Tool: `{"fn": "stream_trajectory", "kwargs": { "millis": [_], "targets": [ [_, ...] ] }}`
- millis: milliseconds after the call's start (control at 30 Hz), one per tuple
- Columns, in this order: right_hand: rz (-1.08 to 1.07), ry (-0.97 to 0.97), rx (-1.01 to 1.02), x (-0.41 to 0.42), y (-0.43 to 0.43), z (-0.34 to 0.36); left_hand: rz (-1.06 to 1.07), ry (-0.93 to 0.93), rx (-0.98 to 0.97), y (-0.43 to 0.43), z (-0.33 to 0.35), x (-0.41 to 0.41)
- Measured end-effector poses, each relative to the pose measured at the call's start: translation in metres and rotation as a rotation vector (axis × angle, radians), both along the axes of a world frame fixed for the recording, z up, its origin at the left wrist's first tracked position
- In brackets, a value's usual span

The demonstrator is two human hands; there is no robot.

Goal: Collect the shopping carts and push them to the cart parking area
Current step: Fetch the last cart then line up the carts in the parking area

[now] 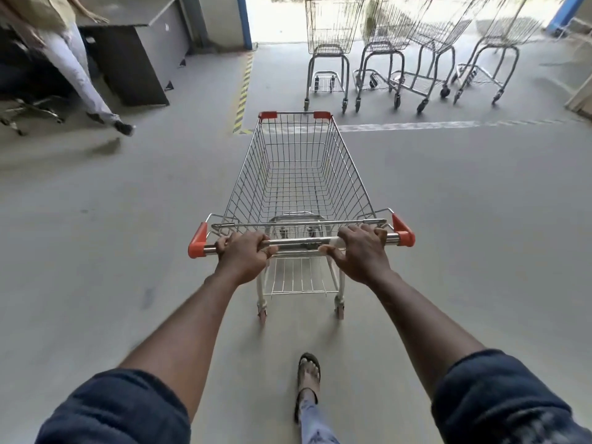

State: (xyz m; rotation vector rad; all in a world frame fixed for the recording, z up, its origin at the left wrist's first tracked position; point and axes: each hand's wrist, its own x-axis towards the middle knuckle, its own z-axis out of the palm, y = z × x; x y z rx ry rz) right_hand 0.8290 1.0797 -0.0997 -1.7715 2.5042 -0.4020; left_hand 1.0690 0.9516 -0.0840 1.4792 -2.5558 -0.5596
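An empty wire shopping cart with orange corner caps stands on the grey floor right in front of me. My left hand grips the left part of its metal handle bar. My right hand holds the right part of the same bar, fingers wrapped over it. Beyond a white floor line, several empty carts stand side by side in a row, facing away, near the bright doorway.
A person in light trousers walks at the far left beside a dark desk and an office chair base. A yellow-black striped floor strip runs left of the parked carts. My sandalled foot is behind the cart.
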Motion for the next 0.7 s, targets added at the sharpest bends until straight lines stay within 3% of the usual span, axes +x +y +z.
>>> {"fn": "stream_trajectory", "kwargs": {
  "millis": [333, 700],
  "targets": [
    [0.115, -0.019, 0.081, -0.152, -0.251, 0.005, 0.038, 0.010, 0.036, -0.217, -0.003, -0.128],
    [0.118, -0.052, -0.007, -0.202, -0.515, 0.000, 0.041, 0.043, -0.004, -0.493, -0.003, -0.182]
  ]
}}
